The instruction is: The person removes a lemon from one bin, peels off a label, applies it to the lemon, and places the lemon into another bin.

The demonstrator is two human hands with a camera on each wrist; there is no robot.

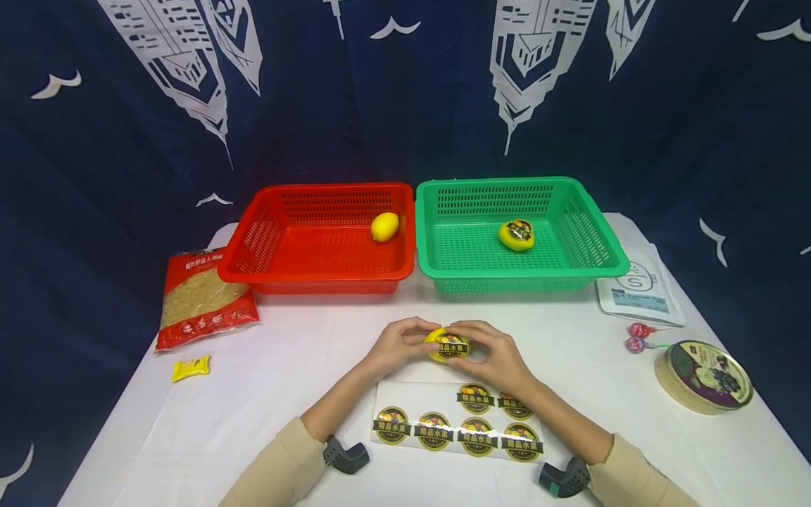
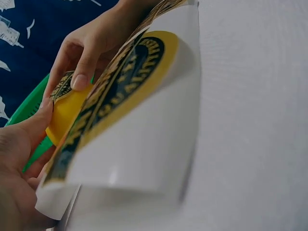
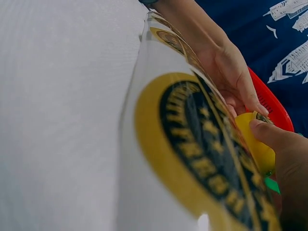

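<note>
Both hands hold one yellow lemon (image 1: 432, 336) between them, just above the white table in front of the baskets. A round black-and-gold sticker (image 1: 453, 346) lies on the side of the lemon that faces me. My left hand (image 1: 400, 346) grips its left end with thumb and fingers. From the other side, my right hand (image 1: 491, 352) holds the right end, its thumb by the sticker's edge in the left wrist view. Below the hands lies a white sticker sheet (image 1: 415, 394) bearing several more of these round stickers; my right forearm passes over its upper right corner.
Behind stand a red basket (image 1: 317, 287) with a plain lemon (image 1: 384, 227) and a green basket (image 1: 507, 283) with a stickered lemon (image 1: 516, 242). At left are a red food bag (image 1: 203, 299) and yellow packet (image 1: 191, 368); at right, a white pouch (image 1: 640, 285), lollipops (image 1: 636, 344) and round tin (image 1: 703, 377).
</note>
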